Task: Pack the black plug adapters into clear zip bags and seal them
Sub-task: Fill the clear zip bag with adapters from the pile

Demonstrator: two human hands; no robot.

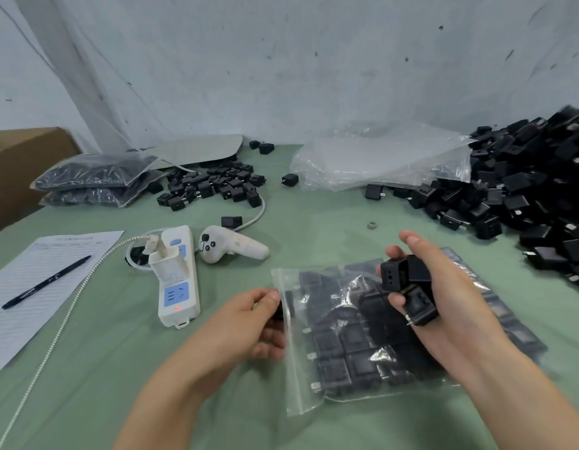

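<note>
**Bag held at the mouth, adapters in the grip**

Up close, the left hand (239,323) pinches the mouth edge of the clear zip bag (340,352), lying part-filled on the green bench (314,216). The right hand (454,306) grips several plug adapters (393,274) just above it. Beyond sits a power strip (177,277); far right, the loose adapter pile (525,196); far left, two filled bags (93,180), stacked.

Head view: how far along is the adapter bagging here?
Done: two filled bags lie stacked at far left; their seals cannot be read. In hand: the left hand pinches the zip edge of a nearly full zip bag, while the right hand holds several adapters above it. Left: sealing this bag, then the large pile at right and the small pile behind the power strip.
</note>
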